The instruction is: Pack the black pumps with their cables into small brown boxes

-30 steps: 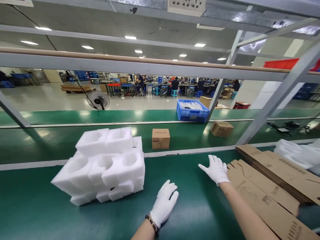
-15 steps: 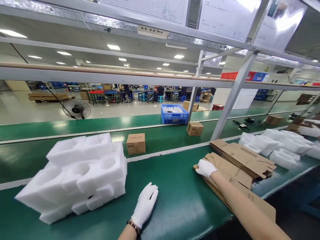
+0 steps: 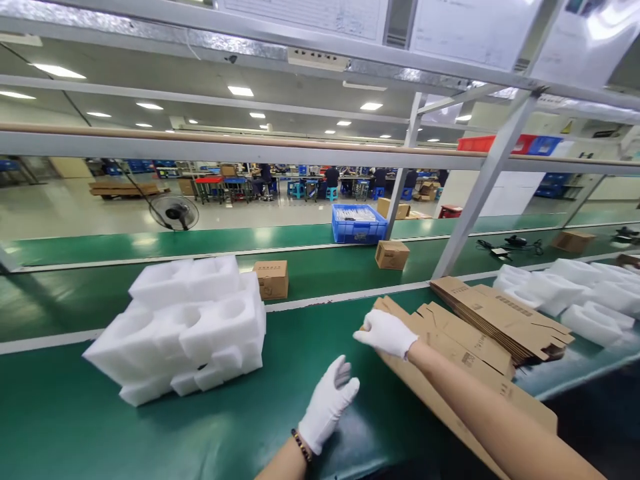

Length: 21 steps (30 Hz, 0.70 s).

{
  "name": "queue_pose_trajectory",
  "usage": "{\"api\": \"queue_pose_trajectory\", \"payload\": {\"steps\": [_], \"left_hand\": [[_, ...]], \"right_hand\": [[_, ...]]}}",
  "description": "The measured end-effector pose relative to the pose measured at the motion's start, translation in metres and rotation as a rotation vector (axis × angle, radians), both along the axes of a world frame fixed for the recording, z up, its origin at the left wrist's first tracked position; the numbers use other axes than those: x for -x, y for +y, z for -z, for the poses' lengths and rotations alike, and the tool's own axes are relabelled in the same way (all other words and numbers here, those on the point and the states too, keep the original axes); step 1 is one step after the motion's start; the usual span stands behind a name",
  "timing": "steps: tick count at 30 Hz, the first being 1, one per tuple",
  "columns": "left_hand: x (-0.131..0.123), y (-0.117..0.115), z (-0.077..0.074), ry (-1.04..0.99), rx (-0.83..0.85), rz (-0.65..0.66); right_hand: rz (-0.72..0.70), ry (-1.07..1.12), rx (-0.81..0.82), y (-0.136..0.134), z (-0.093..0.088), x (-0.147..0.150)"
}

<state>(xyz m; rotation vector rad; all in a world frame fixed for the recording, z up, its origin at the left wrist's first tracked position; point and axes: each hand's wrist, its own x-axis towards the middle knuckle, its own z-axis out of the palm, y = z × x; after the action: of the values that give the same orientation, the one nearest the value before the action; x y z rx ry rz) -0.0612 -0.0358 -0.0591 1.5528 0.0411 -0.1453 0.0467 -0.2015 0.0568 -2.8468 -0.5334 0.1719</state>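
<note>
My right hand, in a white glove, grips the left end of a flat brown cardboard sheet, which is pulled partly out to the left of other flat cartons. A second stack of folded cartons lies beyond it. My left hand, also gloved and with a bead bracelet at the wrist, hovers over the green surface left of the sheet, fingers apart and holding nothing. White foam blocks are piled at the left.
Small brown boxes stand on the green belt behind, near a blue crate. More foam pieces lie at the right. A slanted metal post rises behind the cartons.
My right hand has moved left with the end of a cardboard sheet. My left hand has shifted right and lifted, its fingers now curved. The view has shifted slightly.
</note>
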Motion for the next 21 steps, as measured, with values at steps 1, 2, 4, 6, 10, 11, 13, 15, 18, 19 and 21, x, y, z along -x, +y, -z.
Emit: {"api": "queue_pose_trajectory", "payload": {"steps": [1,2,4,6,10,11,13,15,18,19,21], "left_hand": [[0.001,-0.008,-0.004,0.043,0.140,-0.007],[0.000,-0.013,-0.007,0.081,0.216,-0.056],[-0.002,-0.012,-0.011,0.130,0.231,-0.196],[-0.002,-0.002,-0.011,0.118,0.175,-0.336],[0.019,0.015,-0.022,-0.069,0.087,-0.466],[0.026,0.016,-0.029,-0.146,0.055,-0.475],[0.041,0.018,-0.045,-0.332,-0.035,-0.486],[0.053,0.021,-0.064,-0.538,-0.142,-0.513],[0.069,0.034,-0.098,-0.835,-0.329,-0.540],[0.075,0.039,-0.109,-0.941,-0.409,-0.543],[0.083,0.048,-0.130,-1.118,-0.619,-0.542]], "right_hand": [[-0.082,-0.002,-0.055,0.012,-0.002,0.008],[-0.142,-0.010,-0.105,0.020,-0.002,0.013],[-0.161,-0.052,-0.181,0.024,0.001,0.011],[-0.049,-0.100,-0.211,0.017,0.008,-0.002],[0.123,-0.064,-0.250,0.006,0.022,-0.025],[0.129,-0.051,-0.306,0.007,0.021,-0.024],[0.133,-0.049,-0.410,0.012,0.010,-0.014],[0.178,-0.040,-0.414,0.017,-0.007,0.002],[0.090,0.088,-0.501,0.023,-0.026,0.027],[-0.017,0.162,-0.602,0.025,-0.026,0.035],[-0.211,0.252,-0.805,0.028,-0.017,0.049]]}}
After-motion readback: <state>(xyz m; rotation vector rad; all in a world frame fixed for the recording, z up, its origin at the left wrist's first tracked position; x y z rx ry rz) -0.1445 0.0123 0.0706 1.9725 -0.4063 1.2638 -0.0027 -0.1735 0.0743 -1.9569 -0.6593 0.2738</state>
